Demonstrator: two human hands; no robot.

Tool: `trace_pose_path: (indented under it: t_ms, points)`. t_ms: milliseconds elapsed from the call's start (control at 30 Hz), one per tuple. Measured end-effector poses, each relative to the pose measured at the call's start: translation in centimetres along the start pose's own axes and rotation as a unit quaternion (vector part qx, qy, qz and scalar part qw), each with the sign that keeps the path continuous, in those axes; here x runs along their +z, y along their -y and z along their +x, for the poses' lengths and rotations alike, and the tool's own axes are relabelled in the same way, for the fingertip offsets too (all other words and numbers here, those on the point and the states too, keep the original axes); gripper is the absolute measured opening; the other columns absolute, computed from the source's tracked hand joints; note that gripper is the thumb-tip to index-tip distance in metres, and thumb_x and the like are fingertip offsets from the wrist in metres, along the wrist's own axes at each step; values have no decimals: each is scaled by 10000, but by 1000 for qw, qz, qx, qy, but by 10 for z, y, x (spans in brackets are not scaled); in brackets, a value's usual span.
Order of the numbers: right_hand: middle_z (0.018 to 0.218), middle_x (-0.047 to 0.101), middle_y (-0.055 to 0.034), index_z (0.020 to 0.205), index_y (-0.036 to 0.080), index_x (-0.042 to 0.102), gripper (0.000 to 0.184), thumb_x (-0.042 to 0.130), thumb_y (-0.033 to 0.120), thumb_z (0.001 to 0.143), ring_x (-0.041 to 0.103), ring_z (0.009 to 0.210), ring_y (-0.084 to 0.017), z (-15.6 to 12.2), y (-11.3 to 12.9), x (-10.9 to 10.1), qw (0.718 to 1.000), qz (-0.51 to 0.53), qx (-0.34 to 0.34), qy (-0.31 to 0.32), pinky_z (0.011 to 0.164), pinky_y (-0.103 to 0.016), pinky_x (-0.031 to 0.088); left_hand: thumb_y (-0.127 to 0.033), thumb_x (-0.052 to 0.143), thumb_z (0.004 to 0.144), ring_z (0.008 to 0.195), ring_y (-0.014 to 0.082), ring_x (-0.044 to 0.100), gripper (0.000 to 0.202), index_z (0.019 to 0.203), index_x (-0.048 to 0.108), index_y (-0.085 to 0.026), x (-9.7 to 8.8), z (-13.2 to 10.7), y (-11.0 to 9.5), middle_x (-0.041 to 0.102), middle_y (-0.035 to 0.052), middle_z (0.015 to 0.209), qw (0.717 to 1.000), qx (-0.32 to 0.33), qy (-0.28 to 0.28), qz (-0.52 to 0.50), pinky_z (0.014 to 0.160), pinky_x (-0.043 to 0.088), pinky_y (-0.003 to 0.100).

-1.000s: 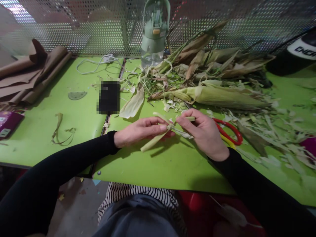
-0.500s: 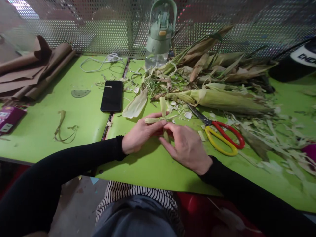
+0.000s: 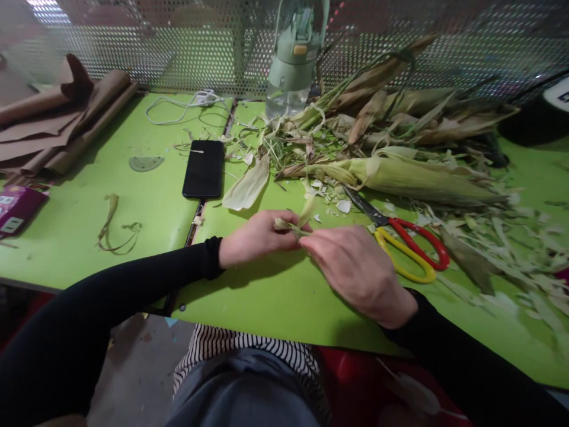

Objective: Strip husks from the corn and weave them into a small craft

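Between my hands are pale green corn husk strips [image 3: 306, 212], crossed or folded over one another just above the green table. My left hand [image 3: 258, 238] pinches them from the left, with one folded end sticking up by the thumb. The fingers of my right hand [image 3: 353, 267] are pressed together on the same strips from the right and hide part of them. Scissors with one red and one yellow handle [image 3: 411, 249] lie right beside my right hand. Beyond my hands rests a loose pale husk leaf [image 3: 246, 185].
A corn ear in its husk [image 3: 427, 181] lies in front of a heap of dry husks [image 3: 400, 115]. Behind stands a water bottle [image 3: 293, 65]. A black phone [image 3: 203, 169], a protractor [image 3: 146, 163], a white cable [image 3: 178, 110] and brown paper [image 3: 66, 124] lie to the left.
My right hand has moved to the right and closed more tightly on the strips. My left hand has turned, and the upright strip now leans right. The view has shifted slightly.
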State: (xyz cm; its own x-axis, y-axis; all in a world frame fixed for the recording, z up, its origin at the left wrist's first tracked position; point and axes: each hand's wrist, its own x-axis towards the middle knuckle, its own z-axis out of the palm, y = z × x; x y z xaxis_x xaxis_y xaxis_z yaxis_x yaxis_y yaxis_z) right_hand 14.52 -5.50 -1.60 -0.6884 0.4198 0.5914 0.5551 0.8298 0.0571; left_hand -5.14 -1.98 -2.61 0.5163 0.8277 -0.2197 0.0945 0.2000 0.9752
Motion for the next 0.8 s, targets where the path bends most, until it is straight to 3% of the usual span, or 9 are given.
trace_pose_path:
  t_ms: [67,100,200,300,367,467,567,700,800]
  points:
    - [888,707,-53,1006,198,626,57,613,193,951,643,780,-195,1,-5,-1,988,98,121,-3,700,-332,509,-152,689,797,715,99,600,80,865,668,-117,-1,-2,-2,676,-4,787,999,9,39,33,711,475,238]
    - [873,696,-37,977,212,617,47,635,238,944,639,753,-184,1,-7,-1,968,152,198,1,665,-319,507,-148,683,801,732,102,616,69,858,654,-121,-1,-3,-3,678,-3,787,998,9,55,27,730,484,241]
    - [841,667,-9,959,229,584,193,694,376,900,629,692,-159,0,-14,1,866,320,384,20,581,-277,498,-121,664,818,745,101,656,113,901,589,-136,-1,-5,-7,681,-4,766,996,-6,78,-49,764,511,248]
    - [768,623,20,974,233,562,313,732,465,851,602,644,-138,-1,-17,4,762,452,461,44,550,-253,492,-112,687,815,739,97,666,208,952,534,-146,1,-9,-12,690,2,772,991,-11,76,-111,773,525,254]
    - [756,607,28,970,231,557,342,749,478,831,583,638,-125,-2,-16,7,726,489,482,43,553,-242,488,-128,703,817,722,93,658,220,947,526,-145,2,-11,-14,680,-3,764,990,-9,65,-121,752,525,248]
    - [787,625,25,1004,235,550,376,781,457,807,593,665,-121,-4,-13,10,713,494,496,9,593,-242,507,-168,725,822,649,79,626,233,935,523,-147,5,-12,-14,651,-26,715,991,-8,52,-122,685,513,228]
    - [849,666,12,1127,261,523,411,743,460,842,644,694,-139,-8,-11,14,719,510,472,-29,612,-265,549,-197,744,820,615,82,628,269,942,507,-158,5,-10,-11,660,-25,684,986,-14,45,-163,658,522,227]
    - [996,719,-38,1109,281,522,315,666,466,899,719,834,-193,-12,-11,17,781,495,372,-77,670,-324,607,-207,771,802,659,98,676,305,960,512,-172,3,-6,-6,699,-8,721,962,-49,30,-266,699,562,244]
    - [921,731,-24,980,269,572,188,694,385,895,723,774,-178,-11,-10,15,813,448,363,-79,644,-308,610,-196,778,796,654,104,684,296,956,529,-178,2,-6,-5,709,-4,724,948,-78,36,-308,672,569,239]
